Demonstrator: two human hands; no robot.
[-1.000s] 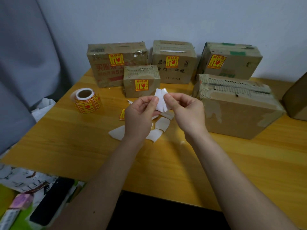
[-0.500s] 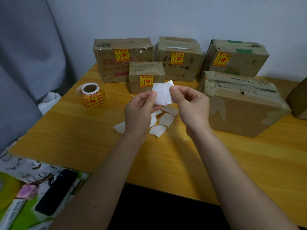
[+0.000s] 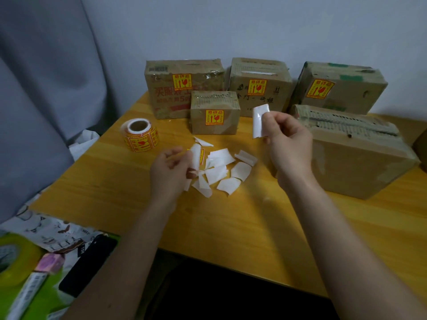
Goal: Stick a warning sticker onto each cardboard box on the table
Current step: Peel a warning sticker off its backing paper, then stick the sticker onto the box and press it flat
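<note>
Right hand pinched sticker, white side showing, at 1 o'clock. Left hand gripped backing paper. Unlabelled box at 3 o'clock. Risk: sticker curling, adhesive self-sticking.

The left hand is motion-blurred, and the frame's right edge crops a brown box

The room is dim, under soft, even light with a cool grey cast on the wall. Soft shadows lie on the table beneath the arms. The left hand is motion-blurred. Wide-angle distortion bends the edges, and the lower-left clutter looks soft.
</note>
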